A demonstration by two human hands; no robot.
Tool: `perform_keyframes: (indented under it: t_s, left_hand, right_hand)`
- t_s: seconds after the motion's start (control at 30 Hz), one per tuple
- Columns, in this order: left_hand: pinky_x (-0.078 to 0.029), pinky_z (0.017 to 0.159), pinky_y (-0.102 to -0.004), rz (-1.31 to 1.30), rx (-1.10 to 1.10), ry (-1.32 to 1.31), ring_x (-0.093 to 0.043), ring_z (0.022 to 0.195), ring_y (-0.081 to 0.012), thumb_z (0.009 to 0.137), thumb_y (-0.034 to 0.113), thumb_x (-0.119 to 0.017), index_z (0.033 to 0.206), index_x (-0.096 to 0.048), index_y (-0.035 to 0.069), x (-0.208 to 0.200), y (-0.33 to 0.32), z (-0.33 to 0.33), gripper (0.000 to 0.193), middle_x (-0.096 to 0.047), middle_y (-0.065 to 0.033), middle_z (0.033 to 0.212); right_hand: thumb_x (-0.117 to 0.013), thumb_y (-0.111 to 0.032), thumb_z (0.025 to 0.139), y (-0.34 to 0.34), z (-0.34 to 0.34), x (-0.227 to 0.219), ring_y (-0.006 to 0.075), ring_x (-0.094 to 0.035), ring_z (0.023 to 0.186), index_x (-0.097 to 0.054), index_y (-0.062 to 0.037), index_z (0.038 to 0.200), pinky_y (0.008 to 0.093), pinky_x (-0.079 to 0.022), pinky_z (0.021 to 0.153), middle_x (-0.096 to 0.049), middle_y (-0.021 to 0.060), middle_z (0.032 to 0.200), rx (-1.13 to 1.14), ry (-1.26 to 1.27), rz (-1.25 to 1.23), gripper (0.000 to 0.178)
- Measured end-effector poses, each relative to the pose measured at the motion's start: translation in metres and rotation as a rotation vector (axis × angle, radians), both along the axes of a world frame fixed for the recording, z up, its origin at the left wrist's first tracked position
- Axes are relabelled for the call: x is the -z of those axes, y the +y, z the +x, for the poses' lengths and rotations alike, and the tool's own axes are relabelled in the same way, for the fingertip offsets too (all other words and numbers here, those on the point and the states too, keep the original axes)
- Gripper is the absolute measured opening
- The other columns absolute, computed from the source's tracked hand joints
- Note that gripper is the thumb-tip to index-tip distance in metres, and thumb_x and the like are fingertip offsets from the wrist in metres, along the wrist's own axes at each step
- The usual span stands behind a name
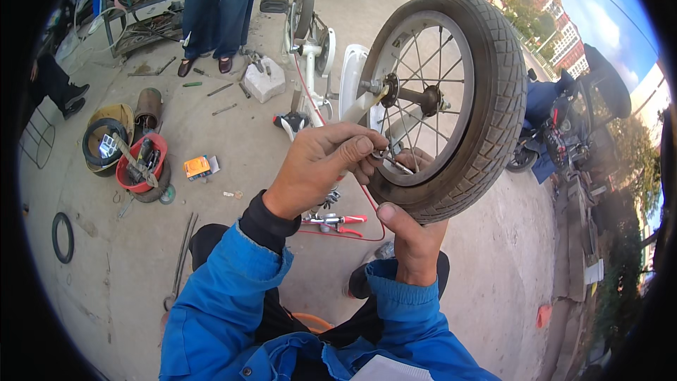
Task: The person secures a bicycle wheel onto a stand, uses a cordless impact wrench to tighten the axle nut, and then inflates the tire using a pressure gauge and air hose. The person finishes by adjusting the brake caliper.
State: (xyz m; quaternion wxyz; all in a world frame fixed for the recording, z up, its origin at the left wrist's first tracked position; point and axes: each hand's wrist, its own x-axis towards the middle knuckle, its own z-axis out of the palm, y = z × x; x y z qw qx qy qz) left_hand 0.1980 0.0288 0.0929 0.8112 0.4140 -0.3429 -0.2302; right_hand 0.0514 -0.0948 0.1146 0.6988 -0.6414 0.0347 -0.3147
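A small bicycle with a white frame (312,53) lies upturned in front of me, its spoked wheel (486,99) raised close to my hands. My left hand (321,162) pinches a small metal piece (379,154) beside the wheel's lower spokes; its exact kind is too small to tell. My right hand (416,243) grips the wheel from below. Its thumb lies at the tyre's near side, and fingertips show behind the spokes near the rim. The tyre hides the rest of those fingers. A thin red cable (371,201) loops down between my hands.
A hand tool with red handles (345,226) lies under the wheel. To the left are a red bowl (161,148) of tools, an orange box (197,167) and a loose black tyre (63,238). Beyond stand a stone block (264,81) and a person in dark trousers (218,7).
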Motion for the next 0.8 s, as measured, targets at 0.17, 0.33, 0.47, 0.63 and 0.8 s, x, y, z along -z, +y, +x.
perform_keyframes:
  t_s: [0.17, 0.33, 0.47, 0.63, 0.8]
  left_hand:
    - [-0.060, 0.072, -0.0287, 0.007, -0.033, -0.026, -0.071, 0.080, -0.0141, 0.106, 0.016, -0.073, 0.125, -0.072, -0.004, -0.002, -0.006, -0.004, 0.028, -0.076, -0.0088, 0.096]
    - [-0.059, 0.072, -0.0291, 0.117, -0.036, -0.088, -0.071, 0.079, -0.0137, 0.106, 0.019, -0.073, 0.122, -0.074, -0.004, 0.001, 0.000, 0.000, 0.027, -0.076, -0.0083, 0.095]
    - [-0.058, 0.068, -0.0280, -0.013, -0.037, -0.048, -0.068, 0.077, -0.0119, 0.106, 0.020, -0.073, 0.123, -0.074, -0.004, 0.000, -0.006, -0.002, 0.029, -0.073, -0.0062, 0.090]
    - [-0.056, 0.068, -0.0273, 0.022, -0.030, -0.007, -0.067, 0.076, -0.0112, 0.106, 0.018, -0.073, 0.122, -0.074, -0.004, -0.005, -0.006, -0.006, 0.027, -0.071, -0.0050, 0.089]
    - [-0.056, 0.070, -0.0276, 0.094, -0.027, -0.071, -0.067, 0.076, -0.0123, 0.106, 0.017, -0.073, 0.122, -0.073, -0.004, -0.003, 0.002, -0.002, 0.027, -0.071, -0.0062, 0.089]
  right_hand:
    - [-0.095, -0.013, 0.076, 0.000, -0.001, -0.001, 0.0274, -0.064, 0.130, -0.047, 0.0029, 0.152, 0.0430, -0.050, 0.114, -0.063, 0.0170, 0.140, -0.011, 0.015, 0.000, 0.092]
    - [-0.096, -0.014, 0.075, 0.000, 0.000, -0.003, 0.0279, -0.065, 0.128, -0.049, 0.0036, 0.151, 0.0428, -0.051, 0.113, -0.064, 0.0182, 0.138, 0.034, 0.013, -0.024, 0.090]
    - [-0.096, -0.014, 0.075, 0.002, -0.001, -0.004, 0.0284, -0.066, 0.127, -0.052, 0.0043, 0.148, 0.0427, -0.052, 0.112, -0.066, 0.0186, 0.135, 0.008, 0.002, 0.002, 0.087]
    - [-0.096, -0.014, 0.075, 0.002, -0.001, -0.006, 0.0281, -0.067, 0.125, -0.055, 0.0044, 0.146, 0.0424, -0.053, 0.111, -0.068, 0.0181, 0.133, -0.010, -0.014, 0.015, 0.085]
    - [-0.097, -0.013, 0.074, -0.001, -0.001, -0.007, 0.0275, -0.068, 0.124, -0.057, 0.0045, 0.144, 0.0415, -0.053, 0.111, -0.068, 0.0174, 0.132, 0.017, 0.023, -0.049, 0.082]
